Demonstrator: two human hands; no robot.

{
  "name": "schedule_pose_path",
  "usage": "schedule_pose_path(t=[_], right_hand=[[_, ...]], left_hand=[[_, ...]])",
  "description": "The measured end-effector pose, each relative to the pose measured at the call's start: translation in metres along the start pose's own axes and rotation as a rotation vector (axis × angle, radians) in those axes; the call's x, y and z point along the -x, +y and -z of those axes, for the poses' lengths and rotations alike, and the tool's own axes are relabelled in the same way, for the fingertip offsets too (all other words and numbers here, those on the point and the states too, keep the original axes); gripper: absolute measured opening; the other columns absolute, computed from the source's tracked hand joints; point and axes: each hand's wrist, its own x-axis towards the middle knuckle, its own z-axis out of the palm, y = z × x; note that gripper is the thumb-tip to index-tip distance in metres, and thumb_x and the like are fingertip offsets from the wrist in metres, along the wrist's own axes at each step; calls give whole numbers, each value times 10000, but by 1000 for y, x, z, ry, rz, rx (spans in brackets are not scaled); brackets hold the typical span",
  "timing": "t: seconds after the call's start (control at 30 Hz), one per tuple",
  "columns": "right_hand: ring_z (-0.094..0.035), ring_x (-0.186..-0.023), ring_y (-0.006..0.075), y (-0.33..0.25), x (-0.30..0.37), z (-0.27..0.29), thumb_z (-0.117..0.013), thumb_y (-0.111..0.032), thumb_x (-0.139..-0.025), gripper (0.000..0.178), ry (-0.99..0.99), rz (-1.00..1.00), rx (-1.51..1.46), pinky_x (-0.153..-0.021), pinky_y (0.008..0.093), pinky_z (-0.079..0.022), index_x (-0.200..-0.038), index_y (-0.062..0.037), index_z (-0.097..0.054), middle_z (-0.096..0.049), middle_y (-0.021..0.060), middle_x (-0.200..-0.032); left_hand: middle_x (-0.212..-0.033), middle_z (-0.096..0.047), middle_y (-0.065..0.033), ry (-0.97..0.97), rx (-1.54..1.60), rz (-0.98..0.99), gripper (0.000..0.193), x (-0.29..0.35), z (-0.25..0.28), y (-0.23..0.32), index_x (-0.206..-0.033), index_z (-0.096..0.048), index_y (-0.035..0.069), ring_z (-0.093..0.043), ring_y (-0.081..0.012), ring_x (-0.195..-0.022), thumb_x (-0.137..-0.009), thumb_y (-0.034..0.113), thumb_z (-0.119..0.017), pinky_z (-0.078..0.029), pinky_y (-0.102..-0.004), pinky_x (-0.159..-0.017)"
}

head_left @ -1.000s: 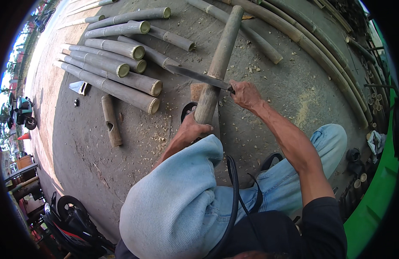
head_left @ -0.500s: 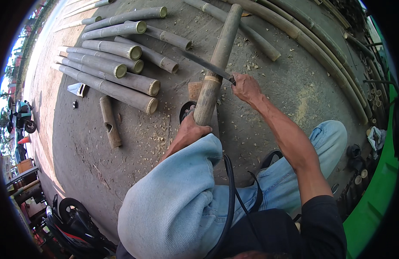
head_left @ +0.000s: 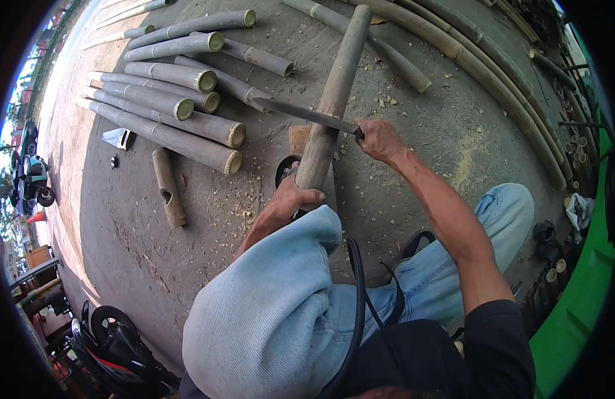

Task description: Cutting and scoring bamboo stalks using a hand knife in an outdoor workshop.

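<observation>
My left hand [head_left: 289,205] is wrapped round the near end of a bamboo pole [head_left: 347,58], which slants away from me toward the top of the view. A brown block [head_left: 298,139] stands beside the pole on its left, partly hidden by it. My right hand [head_left: 382,141] is closed on the dark handle of a machete [head_left: 285,108]. Its long blade lies across the pole about midway, pointing left. Whether the edge bites into the bamboo, I cannot tell. My left foot in a dark sandal [head_left: 285,169] shows behind the left hand.
Several cut bamboo poles [head_left: 164,126] lie on the ground at left. A short notched bamboo piece [head_left: 167,189] and a saw-like metal blade [head_left: 118,137] are nearer. Long poles [head_left: 480,66] curve along the right. Chips litter the floor. A motorbike [head_left: 121,346] stands lower left.
The machete has come toward me along the pole, its blade now more level across it. My right hand dropped slightly. The left hand shifted a little at the pole's end.
</observation>
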Motion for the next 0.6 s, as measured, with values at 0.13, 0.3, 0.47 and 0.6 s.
schedule_pose_path(t=[0.13,0.3,0.47,0.6], right_hand=[[-693,-818,429,-13,1,-1,-623,-223,-899,150,-46,-28,36,-712,535,-543,-976,-95,-603,-697,191,-821],[-687,-821,445,7,-3,5,-618,-195,-890,144,2,-101,-26,-707,535,-538,-956,-72,-585,-689,209,-807],[-680,-816,455,-2,0,4,-621,-182,-878,158,-58,113,-1,-706,530,-540,-964,-52,-593,-677,230,-792],[-678,-786,445,25,4,4,-607,-187,-887,154,78,-147,-54,-689,524,-536,-967,-56,-603,-670,231,-785]], left_hand=[[-1152,-629,-193,-71,126,87,714,-11,10,-9,-1338,-493,-75,-638,-281,-1006,-728,148,-791,-492,-387,-949],[-1096,-608,-159,-56,8,26,682,-4,6,-4,-1316,-489,-51,-614,-259,-982,-749,191,-780,-487,-389,-913],[-1058,-618,-137,-87,224,68,658,-5,7,-15,-1315,-485,-34,-628,-246,-936,-754,154,-772,-509,-381,-866],[-1045,-615,-127,-162,345,78,609,-8,2,-16,-1298,-483,-31,-637,-238,-913,-769,103,-753,-533,-384,-821]])
